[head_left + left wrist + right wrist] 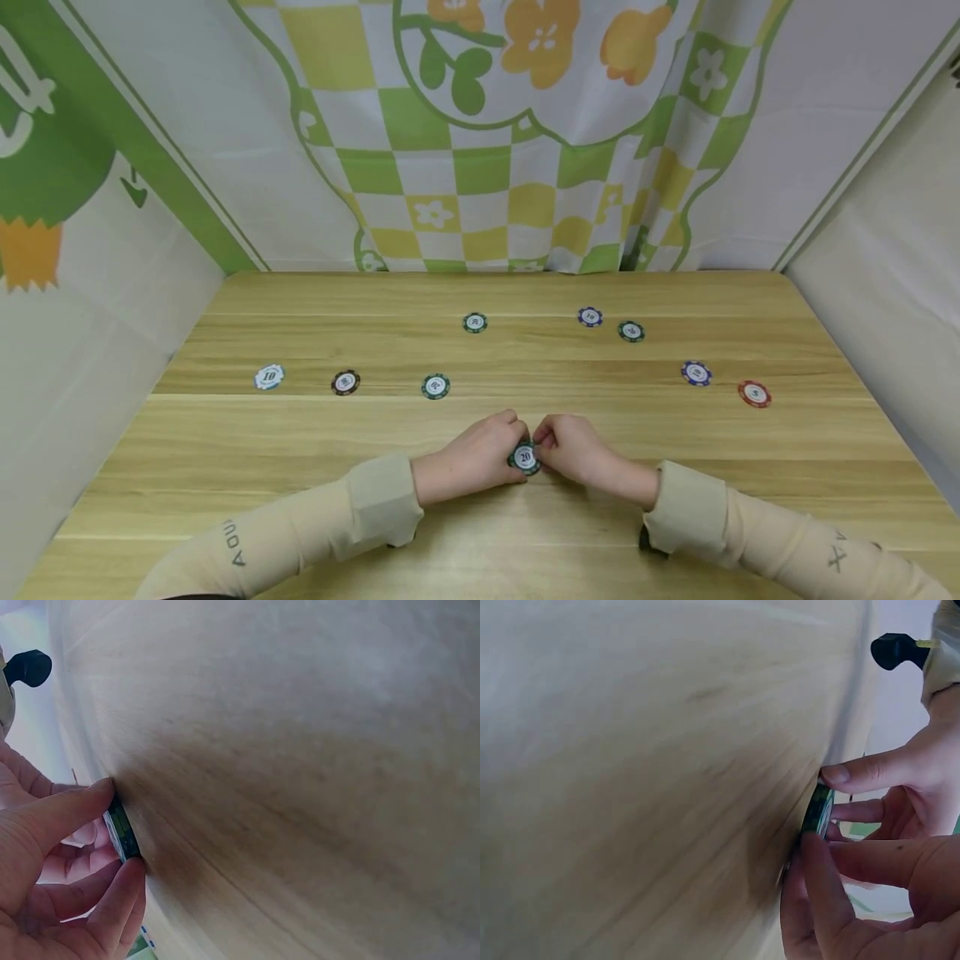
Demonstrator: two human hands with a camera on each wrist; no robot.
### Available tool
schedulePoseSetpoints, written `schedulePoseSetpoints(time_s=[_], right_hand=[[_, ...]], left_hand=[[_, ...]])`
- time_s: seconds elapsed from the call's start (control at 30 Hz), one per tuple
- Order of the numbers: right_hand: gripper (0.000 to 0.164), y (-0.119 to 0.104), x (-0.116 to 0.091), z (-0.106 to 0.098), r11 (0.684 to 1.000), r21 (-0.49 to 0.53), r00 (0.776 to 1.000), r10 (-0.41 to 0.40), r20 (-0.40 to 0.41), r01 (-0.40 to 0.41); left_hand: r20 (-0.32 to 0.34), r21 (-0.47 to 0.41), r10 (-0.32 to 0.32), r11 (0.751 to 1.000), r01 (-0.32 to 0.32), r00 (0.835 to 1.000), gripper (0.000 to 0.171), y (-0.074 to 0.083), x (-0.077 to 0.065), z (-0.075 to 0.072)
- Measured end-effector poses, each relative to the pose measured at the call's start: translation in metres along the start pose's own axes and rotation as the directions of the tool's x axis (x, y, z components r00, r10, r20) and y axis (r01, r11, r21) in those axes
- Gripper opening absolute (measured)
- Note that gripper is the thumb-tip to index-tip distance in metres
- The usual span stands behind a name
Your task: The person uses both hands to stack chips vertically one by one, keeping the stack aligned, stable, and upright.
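A green-edged poker chip point(525, 457) with a white face marked 20 is near the middle front of the wooden table, face up. My left hand point(476, 452) grips it from the left, with the thumb on the near side and fingers on the far side. From the right, my right hand point(587, 452) pinches the chip's edge with curled fingers. In the left wrist view the chip's green rim point(124, 831) shows between the left thumb and a fingertip, close over the wood. The right wrist view shows the rim point(817, 810) between fingertips of both hands.
Other chips lie spread across the table: white point(269, 377), black point(346, 382) and green point(436, 386) at left; green point(475, 322) at back; blue point(590, 317), green point(632, 332), blue point(697, 373) and red point(754, 393) at right. A checked curtain point(480, 175) hangs behind.
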State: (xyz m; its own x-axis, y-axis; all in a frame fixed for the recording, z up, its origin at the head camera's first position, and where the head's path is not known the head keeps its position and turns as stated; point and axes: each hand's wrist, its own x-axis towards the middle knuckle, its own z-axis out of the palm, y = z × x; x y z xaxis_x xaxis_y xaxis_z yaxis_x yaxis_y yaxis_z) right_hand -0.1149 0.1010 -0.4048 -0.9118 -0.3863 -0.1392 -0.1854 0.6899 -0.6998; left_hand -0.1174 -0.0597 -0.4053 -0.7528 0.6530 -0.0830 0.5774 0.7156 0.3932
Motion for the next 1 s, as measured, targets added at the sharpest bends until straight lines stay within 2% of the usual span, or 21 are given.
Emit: schedulePoseSetpoints(time_s=[0.17,0.27,0.37,0.47,0.6,0.77,1.0], right_hand=[[0.008,0.003,0.000,-0.002,0.991,-0.106,0.994,-0.085,-0.068,0.077],[0.012,0.006,0.001,-0.004,0.970,-0.210,0.986,-0.141,-0.089,0.120],[0.015,0.012,0.002,-0.008,0.921,-0.335,0.968,-0.240,-0.076,0.201],[0.021,0.018,0.004,-0.014,0.839,-0.462,0.943,-0.333,-0.022,0.285],[0.030,0.023,0.008,-0.026,0.761,-0.566,0.938,-0.341,0.066,0.317],[0.034,0.029,0.015,-0.043,0.750,-0.585,0.947,-0.300,0.113,0.308],[0.034,0.044,0.026,-0.060,0.709,-0.618,0.927,-0.363,0.093,0.340]], left_hand=[[-0.003,0.008,0.006,1.000,-0.006,1.000,0.033,0.000,0.001,0.000],[0.002,0.015,0.002,1.000,-0.002,1.000,0.033,-0.001,0.001,0.001],[0.011,0.024,-0.004,1.000,0.004,1.000,0.034,-0.001,0.002,0.001],[0.023,0.030,-0.013,0.999,0.012,1.000,0.035,-0.001,0.003,0.000],[0.034,0.030,-0.024,0.999,0.023,0.999,0.034,0.000,0.003,0.000],[0.031,0.032,-0.025,0.999,0.024,0.999,0.033,0.000,0.003,-0.001],[0.024,0.028,-0.025,0.999,0.024,0.999,0.033,0.001,0.003,-0.001]])
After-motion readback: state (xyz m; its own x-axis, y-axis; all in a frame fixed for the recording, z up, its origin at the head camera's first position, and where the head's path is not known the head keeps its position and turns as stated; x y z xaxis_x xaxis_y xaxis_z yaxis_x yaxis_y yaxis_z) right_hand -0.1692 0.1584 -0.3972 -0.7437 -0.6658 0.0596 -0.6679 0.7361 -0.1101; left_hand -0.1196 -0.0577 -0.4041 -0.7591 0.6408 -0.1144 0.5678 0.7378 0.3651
